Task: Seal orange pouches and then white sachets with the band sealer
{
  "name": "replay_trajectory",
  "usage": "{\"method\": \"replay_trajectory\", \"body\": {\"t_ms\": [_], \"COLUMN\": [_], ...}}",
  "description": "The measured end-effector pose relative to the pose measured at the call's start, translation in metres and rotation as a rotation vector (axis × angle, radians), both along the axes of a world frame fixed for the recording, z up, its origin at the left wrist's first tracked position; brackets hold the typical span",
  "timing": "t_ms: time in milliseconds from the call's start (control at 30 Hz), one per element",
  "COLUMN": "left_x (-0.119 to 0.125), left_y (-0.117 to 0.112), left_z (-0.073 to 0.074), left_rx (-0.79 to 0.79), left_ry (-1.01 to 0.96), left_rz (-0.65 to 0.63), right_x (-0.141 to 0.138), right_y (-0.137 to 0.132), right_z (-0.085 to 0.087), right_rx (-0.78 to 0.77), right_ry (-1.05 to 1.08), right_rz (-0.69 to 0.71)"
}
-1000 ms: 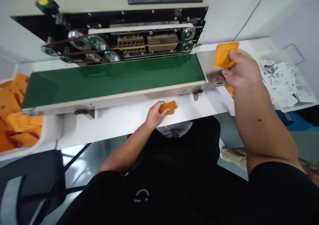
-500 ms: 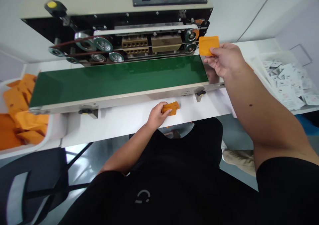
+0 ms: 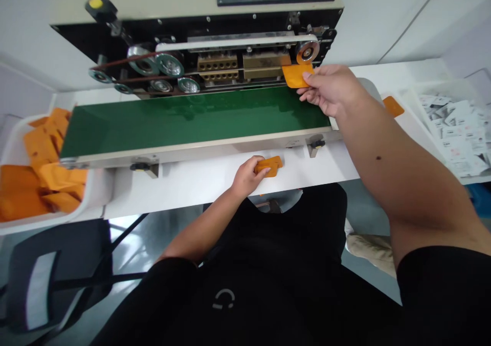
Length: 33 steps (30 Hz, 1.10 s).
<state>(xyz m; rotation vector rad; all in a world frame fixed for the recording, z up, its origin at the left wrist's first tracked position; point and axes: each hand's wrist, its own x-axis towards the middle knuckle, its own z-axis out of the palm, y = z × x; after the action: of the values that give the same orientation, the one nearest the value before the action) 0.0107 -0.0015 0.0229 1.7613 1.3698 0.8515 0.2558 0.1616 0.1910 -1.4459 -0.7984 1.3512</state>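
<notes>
Band sealer (image 3: 172, 3) ahead of us, green conveyor belt (image 3: 192, 121) running along its front. We log the right hand (image 3: 330, 90) out over the belt's right end, thumb and fingertips pinching an orange sachet (image 3: 297, 75) by one edge, the remaining fingers loosely spread beneath it. The sachet sits above the belt, close under the right-hand pulley (image 3: 307, 52) and beside the brass heater blocks (image 3: 266, 65); whether it touches them we cannot tell. The left hand (image 3: 245, 177) rests on the white bench (image 3: 192, 192), fingers curled and pressed over a second orange sachet (image 3: 270, 166).

Step in hand, as we judge it: presenting a sachet's edge to the sealing line. The next move calls for squaring that edge to the line and releasing it cleanly, since a skewed sachet would likely seal crooked.

To the left, a white bin (image 3: 94, 198) holds a heap of orange sachets (image 3: 38, 182). To the right, a white tray (image 3: 425, 100) holds loose white sachets (image 3: 460, 136), with a lone orange sachet (image 3: 393, 106) just beside it.
</notes>
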Motion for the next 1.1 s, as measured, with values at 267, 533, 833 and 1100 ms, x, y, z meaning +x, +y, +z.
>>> {"method": "replay_trajectory", "body": {"t_ms": [267, 533, 833, 1100], "left_x": [-0.001, -0.005, -0.004, -0.003], "left_y": [-0.001, 0.001, 0.002, 0.001], "left_z": [-0.001, -0.018, -0.027, -0.011], "left_rx": [-0.011, -0.002, -0.019, -0.038], "left_ry": [-0.044, -0.248, -0.336, -0.067], "left_rz": [0.028, 0.125, 0.079, -0.021], "right_x": [-0.009, -0.046, -0.041, -0.036], "right_y": [-0.119, -0.193, -0.177, -0.178], "right_z": [-0.016, -0.158, -0.178, -0.186], "right_rx": [0.549, 0.377, 0.23, 0.28], "right_ry": [-0.349, -0.441, -0.034, 0.08], "right_rz": [0.051, 0.153, 0.224, 0.068]}}
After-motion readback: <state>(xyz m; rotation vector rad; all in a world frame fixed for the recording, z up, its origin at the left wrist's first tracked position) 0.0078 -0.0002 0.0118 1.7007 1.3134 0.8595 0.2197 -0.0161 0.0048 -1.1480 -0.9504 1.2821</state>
